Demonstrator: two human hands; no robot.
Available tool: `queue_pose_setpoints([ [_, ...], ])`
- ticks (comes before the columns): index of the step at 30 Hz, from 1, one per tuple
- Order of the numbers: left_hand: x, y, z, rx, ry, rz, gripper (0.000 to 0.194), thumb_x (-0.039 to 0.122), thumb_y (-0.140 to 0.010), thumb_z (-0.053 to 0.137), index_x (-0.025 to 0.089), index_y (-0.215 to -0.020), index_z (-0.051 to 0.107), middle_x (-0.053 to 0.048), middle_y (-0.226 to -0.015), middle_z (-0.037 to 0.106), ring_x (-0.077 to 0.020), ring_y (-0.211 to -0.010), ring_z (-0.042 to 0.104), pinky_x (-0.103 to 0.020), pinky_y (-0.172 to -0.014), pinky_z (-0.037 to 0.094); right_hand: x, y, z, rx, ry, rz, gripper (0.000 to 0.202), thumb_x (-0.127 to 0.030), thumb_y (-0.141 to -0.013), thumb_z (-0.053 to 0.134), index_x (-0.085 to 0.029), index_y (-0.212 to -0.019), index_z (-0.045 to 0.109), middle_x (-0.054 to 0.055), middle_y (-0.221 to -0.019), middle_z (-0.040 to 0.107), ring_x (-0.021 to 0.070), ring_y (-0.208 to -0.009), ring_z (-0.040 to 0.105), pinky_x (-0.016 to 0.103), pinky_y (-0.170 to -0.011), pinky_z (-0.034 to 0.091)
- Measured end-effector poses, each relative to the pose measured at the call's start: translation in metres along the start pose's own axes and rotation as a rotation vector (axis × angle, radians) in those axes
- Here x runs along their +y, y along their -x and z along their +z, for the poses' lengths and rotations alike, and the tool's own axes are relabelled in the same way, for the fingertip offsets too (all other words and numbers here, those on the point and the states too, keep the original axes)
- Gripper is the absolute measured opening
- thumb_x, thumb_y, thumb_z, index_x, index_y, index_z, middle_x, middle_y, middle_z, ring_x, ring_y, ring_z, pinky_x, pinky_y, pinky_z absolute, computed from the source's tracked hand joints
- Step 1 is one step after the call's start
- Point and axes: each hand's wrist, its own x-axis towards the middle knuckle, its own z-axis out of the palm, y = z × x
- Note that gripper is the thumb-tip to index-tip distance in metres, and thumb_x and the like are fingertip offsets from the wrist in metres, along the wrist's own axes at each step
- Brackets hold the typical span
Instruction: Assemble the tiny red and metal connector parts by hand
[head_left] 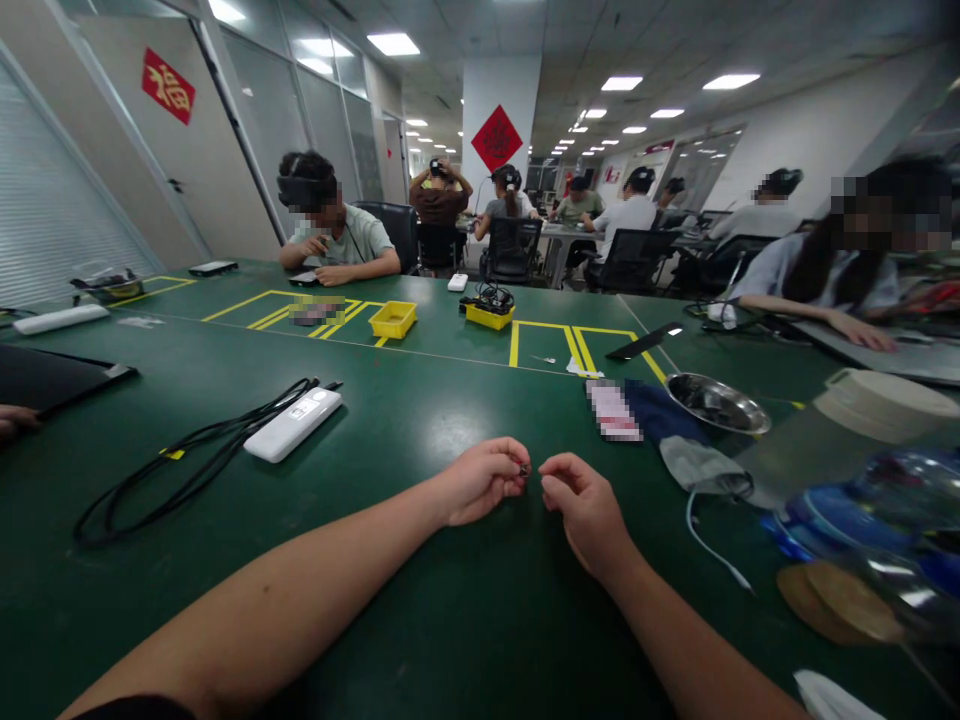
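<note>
Over the green table (360, 600), my left hand (478, 483) pinches a small dark, shiny piece (523, 469) with a hint of red between thumb and fingertips. It is too small for me to name. Just to the right, a narrow gap away, is my right hand (590, 510), its fingers curled and the thumb close to the index finger. Whether anything sits in that pinch I cannot make out. Left of my hands lie a white power bank (294, 424) and a looped black cable (180, 455).
On the right are a blurred phone (615, 410), a metal bowl (718, 403) of dark bits, a blue-bottomed plastic bottle (862, 510) and a white cable (712, 545). Yellow trays (393, 320) stand farther back. Other people sit across the table and at both sides.
</note>
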Motion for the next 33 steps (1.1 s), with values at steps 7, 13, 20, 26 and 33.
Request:
queue_pose_setpoints([
  [7,0.005,0.002,-0.005,-0.026,0.023,-0.046,0.015,0.009,-0.076,0.063,0.013,-0.09,0.06,-0.003,-0.076,0.063,-0.0099,-0.064,0.062,-0.021,-0.065,0.048,-0.005,0.004,-0.005,-0.059,0.14,0.044,0.012,-0.022,-0.08,0.066,-0.02,-0.091,0.061,-0.002,-0.071,0.058,0.014,-0.064,0.055,0.027,-0.061,0.042],
  [13,0.003,0.005,-0.004,-0.035,0.002,-0.024,0.013,0.009,-0.08,0.064,0.013,-0.091,0.059,-0.006,-0.08,0.066,-0.0135,-0.074,0.065,-0.025,-0.07,0.049,-0.005,0.002,-0.005,-0.104,0.019,0.11,0.01,-0.022,-0.081,0.067,-0.02,-0.091,0.066,0.0,-0.077,0.067,0.0148,-0.068,0.063,0.03,-0.068,0.048],
  [20,0.004,0.004,-0.001,-0.003,0.027,-0.066,0.012,0.013,-0.082,0.067,0.012,-0.093,0.062,-0.006,-0.085,0.067,-0.0128,-0.076,0.066,-0.025,-0.075,0.05,-0.004,-0.004,-0.008,-0.013,-0.254,0.196,0.011,-0.018,-0.074,0.072,-0.019,-0.085,0.071,0.001,-0.077,0.069,0.0136,-0.067,0.064,0.029,-0.069,0.05],
  [26,0.003,0.001,-0.004,0.007,0.058,-0.091,0.021,0.013,-0.082,0.069,0.012,-0.102,0.064,-0.007,-0.089,0.068,-0.0101,-0.075,0.065,-0.021,-0.074,0.05,-0.009,-0.006,-0.011,-0.048,-0.365,0.281,0.016,-0.019,-0.07,0.078,-0.019,-0.085,0.071,0.002,-0.082,0.07,0.0128,-0.068,0.064,0.028,-0.069,0.05],
  [33,0.006,0.001,-0.005,-0.036,0.065,-0.095,0.015,0.011,-0.081,0.069,0.011,-0.094,0.065,-0.008,-0.093,0.068,-0.0136,-0.083,0.066,-0.025,-0.08,0.051,-0.011,-0.009,-0.018,-0.112,-0.431,0.338,0.019,-0.023,-0.07,0.08,-0.018,-0.086,0.07,0.001,-0.08,0.067,0.012,-0.066,0.061,0.027,-0.067,0.05],
])
